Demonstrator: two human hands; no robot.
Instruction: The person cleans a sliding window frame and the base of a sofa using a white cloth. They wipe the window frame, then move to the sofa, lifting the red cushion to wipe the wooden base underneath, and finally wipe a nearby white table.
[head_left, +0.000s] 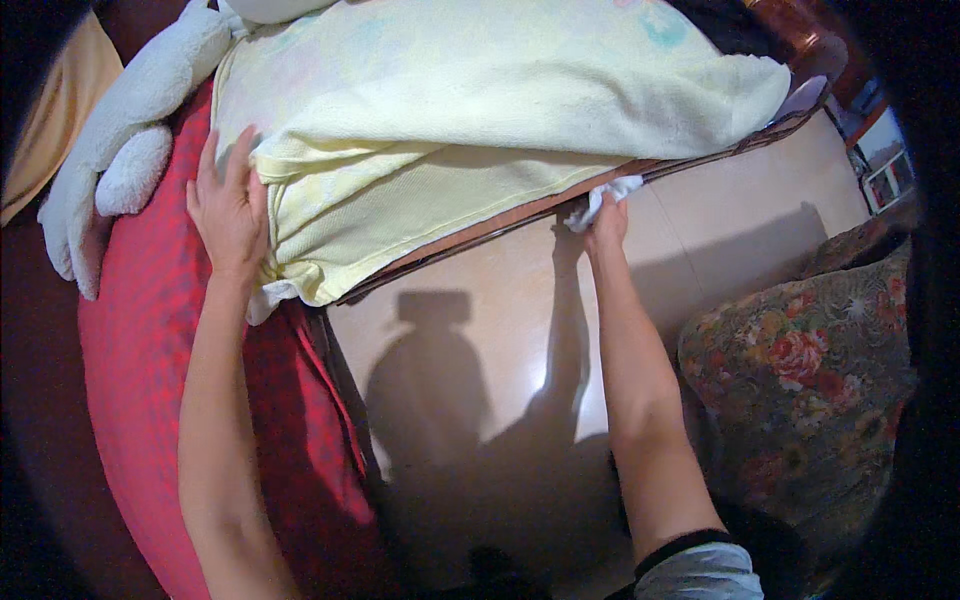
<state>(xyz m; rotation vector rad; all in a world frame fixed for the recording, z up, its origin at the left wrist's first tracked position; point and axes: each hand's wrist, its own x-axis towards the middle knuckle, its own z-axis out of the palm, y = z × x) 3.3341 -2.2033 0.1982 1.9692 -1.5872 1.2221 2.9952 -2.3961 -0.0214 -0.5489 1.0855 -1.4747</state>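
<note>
My left hand lies palm down with its fingers apart at the left edge of a pale yellow towel-like cover. Its fingertips touch the cover beside a bunched fold, next to a red cloth surface. In my right hand is a crumpled white cloth or tissue. That hand is low at the front of a brown wooden edge, just under the cover's hem. The cover's front part is folded back in layers, and its lower corner hangs over the red cloth.
A white plush toy lies along the far left of the red cloth. Light tiled floor stretches below the wooden edge, crossed by my shadow. At right stands a seat with floral upholstery. A white-framed object is at far right.
</note>
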